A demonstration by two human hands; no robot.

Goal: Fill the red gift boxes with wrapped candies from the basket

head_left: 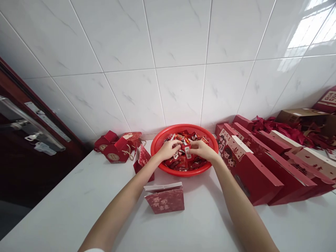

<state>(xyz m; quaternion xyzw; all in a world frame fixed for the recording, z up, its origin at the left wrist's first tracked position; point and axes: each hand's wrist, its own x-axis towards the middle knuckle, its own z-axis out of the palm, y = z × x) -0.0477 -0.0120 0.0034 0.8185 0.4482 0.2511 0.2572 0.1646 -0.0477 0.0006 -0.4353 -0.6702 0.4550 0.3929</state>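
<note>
A round red plastic basket (184,174) holds many small wrapped candies (181,163), mostly red. My left hand (170,149) is over the left part of the basket, fingers bent together at the candies; what they hold, if anything, is hidden. Over the right part, my right hand (202,149) pinches a small red and white packet (187,151). Between my forearms, a small red paper box (166,202) with light printing stands on the white table. Another red box (141,157) stands just left of the basket, partly behind my left forearm.
Closed red boxes with rope handles (115,152) sit at the back left. Rows of larger red boxes (257,175) line the right side, with red ribbon (275,131) and a cardboard box (301,115) behind. A tiled wall (181,94) borders the table (78,196).
</note>
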